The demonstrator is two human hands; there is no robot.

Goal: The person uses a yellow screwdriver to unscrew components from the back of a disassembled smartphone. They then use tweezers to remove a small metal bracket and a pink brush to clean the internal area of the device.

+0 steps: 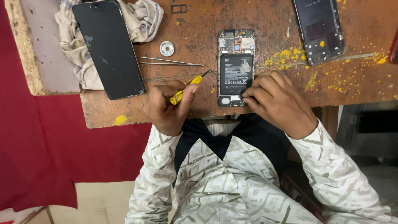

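Head view, looking down over a patterned shirt. Left hand [168, 108] closed around a small yellow screwdriver [186, 88], dark tip aimed toward the opened phone [236, 67]; most of the handle buried in the fist. Right hand [278, 101] curled, fingertips [248, 99] pressing the phone's lower right edge and covering that corner; whether anything is pinched there cannot be told. Phone lying back-off near the front edge of the wooden surface [199, 25], between both hands, black battery with a pale rectangular label patch, print too small to make out. Tweezers [170, 62] and a round metal washer [167, 48] just left of it. Dark screen panel [108, 47] resting on a crumpled cloth [141, 18], partly hiding it. Second phone frame [319, 29] cut off by the top edge. Yellow specks [286, 54] scattered to the right.
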